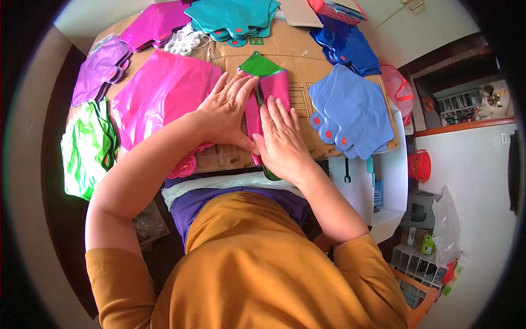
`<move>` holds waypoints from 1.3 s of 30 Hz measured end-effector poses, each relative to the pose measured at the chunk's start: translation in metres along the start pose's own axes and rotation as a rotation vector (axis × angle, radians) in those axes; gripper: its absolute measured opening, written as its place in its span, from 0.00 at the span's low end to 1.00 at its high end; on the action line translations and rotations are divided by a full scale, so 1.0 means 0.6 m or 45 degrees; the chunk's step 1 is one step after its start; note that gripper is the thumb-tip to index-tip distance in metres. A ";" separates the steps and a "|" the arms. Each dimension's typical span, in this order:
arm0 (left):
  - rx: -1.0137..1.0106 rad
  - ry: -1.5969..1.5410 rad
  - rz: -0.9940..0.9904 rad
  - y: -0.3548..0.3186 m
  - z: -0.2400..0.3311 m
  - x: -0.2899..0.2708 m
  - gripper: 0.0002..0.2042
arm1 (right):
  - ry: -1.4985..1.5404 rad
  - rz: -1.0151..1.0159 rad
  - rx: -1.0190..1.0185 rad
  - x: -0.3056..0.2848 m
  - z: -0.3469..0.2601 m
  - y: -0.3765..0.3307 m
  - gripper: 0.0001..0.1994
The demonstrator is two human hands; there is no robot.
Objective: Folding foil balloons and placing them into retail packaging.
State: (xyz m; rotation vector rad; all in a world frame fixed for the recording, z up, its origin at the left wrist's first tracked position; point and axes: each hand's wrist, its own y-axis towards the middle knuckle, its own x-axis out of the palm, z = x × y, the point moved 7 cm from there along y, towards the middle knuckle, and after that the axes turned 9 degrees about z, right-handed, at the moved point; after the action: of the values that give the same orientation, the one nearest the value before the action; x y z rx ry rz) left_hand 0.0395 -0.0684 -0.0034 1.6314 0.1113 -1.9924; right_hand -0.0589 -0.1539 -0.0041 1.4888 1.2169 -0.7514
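Both forearms reaching forward from the lower edge, bent at the elbows, converging over the middle of a cardboard sheet (307, 55) spread across the table.

Left hand (227, 112) lying flat, palm down, fingers extended and slightly fanned, fingertips pointing away from the body; pressing on the left half of a folded foil balloon (274, 88). Not clenched, nothing pinched, just an open palm bearing down.

Right hand (282, 140) likewise flat and open, fingers straight and close together, laid over the right and lower part of the same balloon, thumb side touching the left hand's thumb edge. No grasp here either, only flat pressure.

Folded foil balloon glossy and thin, magenta along the strip between the hands and at the top right, green at the pointed upper corner and at a small tip showing below the right wrist. Sitting at the near middle of the cardboard.

Just to the left, a large shiny pink foil sheet (161, 96), creased. Farther left, purple foil pieces (98, 68) and crumpled bright green foil (85, 145). To the right, a fanned stack of matte pale blue balloons (353, 107) with scalloped edges and red dots; beyond it darker blue balloons (348, 46). At the far edge, a teal stack (235, 16).
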 end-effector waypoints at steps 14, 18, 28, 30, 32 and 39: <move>0.070 0.005 0.122 -0.001 0.001 0.000 0.64 | 0.164 -0.014 -0.238 -0.010 -0.001 -0.007 0.34; 0.086 0.034 0.107 -0.001 0.001 0.001 0.64 | 0.204 -0.016 -0.213 -0.013 -0.002 -0.003 0.37; 0.092 0.023 0.093 -0.001 0.001 0.001 0.65 | 0.355 0.034 -0.187 -0.026 0.005 0.004 0.33; 0.091 0.035 0.080 -0.002 0.000 0.001 0.66 | 0.387 0.140 -0.169 -0.040 0.018 0.022 0.23; 0.096 0.061 0.068 -0.001 0.004 -0.001 0.67 | 0.443 0.285 -0.138 -0.049 0.048 0.052 0.19; 0.049 0.035 0.003 0.003 0.011 -0.005 0.65 | 0.394 -0.123 -0.145 0.003 0.164 0.215 0.24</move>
State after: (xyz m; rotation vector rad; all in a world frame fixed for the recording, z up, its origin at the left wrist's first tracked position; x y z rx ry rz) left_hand 0.0346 -0.0715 0.0016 1.6824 0.0812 -1.9824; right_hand 0.0765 -0.2423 0.0080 1.4972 1.5467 -0.5161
